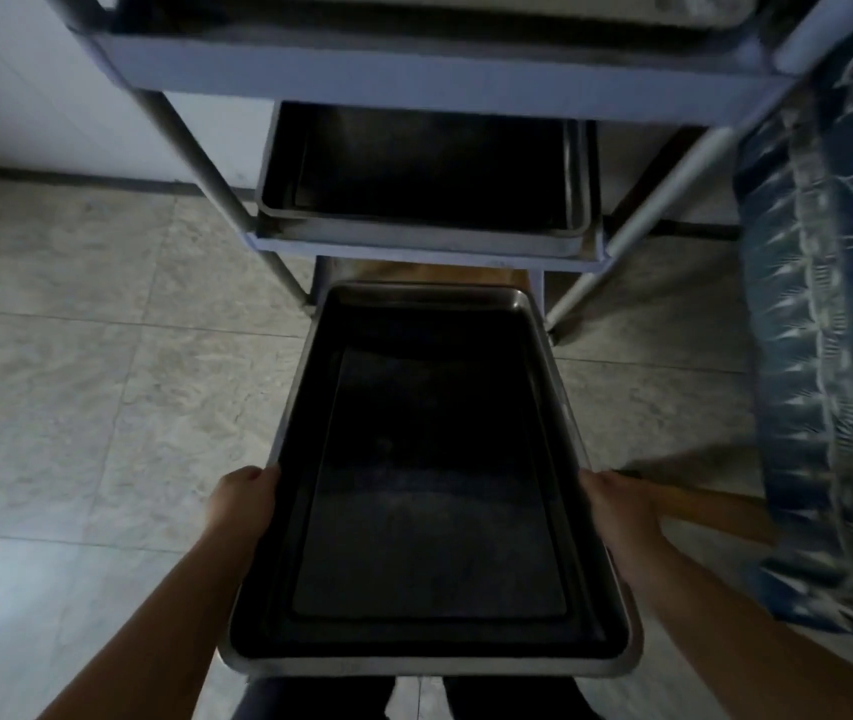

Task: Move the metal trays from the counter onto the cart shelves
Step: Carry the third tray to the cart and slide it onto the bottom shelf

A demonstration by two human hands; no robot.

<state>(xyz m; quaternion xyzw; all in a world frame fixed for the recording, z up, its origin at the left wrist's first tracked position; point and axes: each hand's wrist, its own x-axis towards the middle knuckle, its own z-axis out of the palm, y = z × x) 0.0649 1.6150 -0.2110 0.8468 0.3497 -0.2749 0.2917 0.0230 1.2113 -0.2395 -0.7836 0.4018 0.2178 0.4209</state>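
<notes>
Both hands, left (242, 498) and right (616, 504), gripping the metal tray's (429, 665) long edges, forearms outstretched.

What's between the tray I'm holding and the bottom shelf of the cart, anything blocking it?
Nothing visible blocks it. The held tray, gripped by the left hand and right hand, points at the lowest opening beneath the middle shelf, which already carries stacked trays. The bottom shelf itself is mostly hidden.

A metal tray (429, 480) has a dull silver-grey rim and a near-black inside; stacked trays (424, 174) look equally dark with grey edges; the cart frame (429, 70) is pale grey-blue; the floor tiles (102, 324) are mottled beige-grey; a fabric (824, 324) shows dark blue with white patterning.
</notes>
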